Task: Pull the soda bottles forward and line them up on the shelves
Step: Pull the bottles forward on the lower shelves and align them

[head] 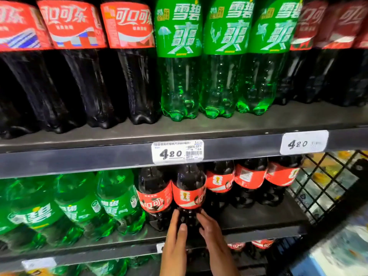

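- One cola bottle [189, 193] is gripped low down, near the middle shelf's [258, 229] front edge.
- It is clasped by the left hand [175, 238] and right hand [211, 232], fingers curled round its sides.
- The neighbour bottle [155, 196] just beside could be toppled by a crooked pull.

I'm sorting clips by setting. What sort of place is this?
Most likely a shop's drinks aisle: rows of cola bottles and green soda bottles on shelves, with price tags on the front edge.
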`<act>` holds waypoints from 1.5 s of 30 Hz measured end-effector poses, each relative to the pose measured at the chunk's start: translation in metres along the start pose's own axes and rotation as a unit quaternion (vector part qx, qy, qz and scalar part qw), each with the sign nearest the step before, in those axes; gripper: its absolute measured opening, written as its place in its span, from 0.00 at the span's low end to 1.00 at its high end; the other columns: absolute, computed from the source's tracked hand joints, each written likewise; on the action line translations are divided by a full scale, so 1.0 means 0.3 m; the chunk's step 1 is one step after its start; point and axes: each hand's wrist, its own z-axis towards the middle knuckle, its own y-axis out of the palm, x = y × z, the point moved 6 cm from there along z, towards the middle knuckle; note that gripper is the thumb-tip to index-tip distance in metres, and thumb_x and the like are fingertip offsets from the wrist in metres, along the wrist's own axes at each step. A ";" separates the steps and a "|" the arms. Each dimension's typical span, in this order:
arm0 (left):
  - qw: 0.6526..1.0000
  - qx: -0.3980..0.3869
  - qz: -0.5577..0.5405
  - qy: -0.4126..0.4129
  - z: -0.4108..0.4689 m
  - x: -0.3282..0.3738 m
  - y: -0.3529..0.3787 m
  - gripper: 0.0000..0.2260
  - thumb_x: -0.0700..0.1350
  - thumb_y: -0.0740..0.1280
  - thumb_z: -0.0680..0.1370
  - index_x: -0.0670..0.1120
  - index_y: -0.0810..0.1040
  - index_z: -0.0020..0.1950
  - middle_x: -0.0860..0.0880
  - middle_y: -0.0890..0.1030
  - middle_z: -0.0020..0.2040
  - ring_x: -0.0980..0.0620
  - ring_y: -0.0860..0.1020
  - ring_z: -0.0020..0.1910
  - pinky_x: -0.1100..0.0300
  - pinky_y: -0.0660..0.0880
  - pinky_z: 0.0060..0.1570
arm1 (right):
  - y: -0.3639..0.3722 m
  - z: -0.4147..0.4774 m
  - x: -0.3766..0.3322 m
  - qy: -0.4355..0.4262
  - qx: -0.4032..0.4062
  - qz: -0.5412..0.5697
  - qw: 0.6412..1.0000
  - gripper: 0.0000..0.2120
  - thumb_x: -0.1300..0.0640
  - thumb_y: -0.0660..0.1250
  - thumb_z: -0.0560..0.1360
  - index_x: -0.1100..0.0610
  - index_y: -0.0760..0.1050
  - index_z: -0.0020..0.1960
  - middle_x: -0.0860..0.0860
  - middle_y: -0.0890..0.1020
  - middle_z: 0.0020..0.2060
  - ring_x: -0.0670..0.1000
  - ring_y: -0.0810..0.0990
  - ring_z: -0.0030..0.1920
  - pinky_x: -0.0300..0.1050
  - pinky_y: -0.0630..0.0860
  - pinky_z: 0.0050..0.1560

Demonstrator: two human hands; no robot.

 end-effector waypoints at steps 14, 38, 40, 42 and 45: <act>1.000 0.013 0.002 -0.012 -0.022 0.007 0.073 0.19 0.51 0.55 0.83 0.61 0.61 0.74 0.60 0.63 0.73 0.62 0.62 0.71 0.62 0.57 0.69 | 0.022 -0.061 -0.157 -0.033 -0.059 0.093 0.993 0.15 0.44 0.48 0.78 0.26 0.64 0.57 0.26 0.58 0.70 0.29 0.49 0.72 0.16 0.56 0.56; 0.990 -0.088 0.105 0.031 -0.040 -0.024 0.189 0.21 0.47 0.66 0.78 0.64 0.67 0.68 0.66 0.71 0.64 0.68 0.73 0.58 0.73 0.68 0.58 | -0.403 0.129 -0.486 -0.179 0.162 -0.256 0.936 0.10 0.51 0.59 0.78 0.53 0.75 0.41 0.47 0.77 0.36 0.41 0.74 0.38 0.34 0.70 0.42; 0.991 -0.108 0.082 0.002 -0.020 -0.029 0.236 0.25 0.48 0.66 0.78 0.62 0.63 0.72 0.62 0.69 0.67 0.64 0.71 0.62 0.69 0.67 0.61 | -0.404 0.192 -0.544 -0.136 0.139 -0.291 0.937 0.15 0.57 0.63 0.77 0.54 0.73 0.31 0.48 0.74 0.22 0.41 0.72 0.24 0.35 0.69 0.28; 0.991 -0.108 0.072 -0.015 0.003 -0.038 0.259 0.26 0.48 0.67 0.78 0.61 0.62 0.74 0.57 0.68 0.70 0.60 0.71 0.65 0.64 0.68 0.63 | -0.347 0.212 -0.620 -0.139 0.097 -0.380 0.909 0.07 0.63 0.65 0.74 0.56 0.81 0.42 0.49 0.81 0.29 0.44 0.80 0.30 0.38 0.74 0.31; 0.992 -0.104 0.070 -0.022 0.031 -0.042 0.269 0.27 0.48 0.66 0.78 0.60 0.61 0.75 0.55 0.68 0.70 0.57 0.72 0.65 0.60 0.69 0.64 | -0.317 0.283 -0.563 0.029 0.019 -0.432 0.901 0.20 0.53 0.56 0.82 0.59 0.66 0.72 0.57 0.73 0.67 0.57 0.72 0.66 0.47 0.68 0.63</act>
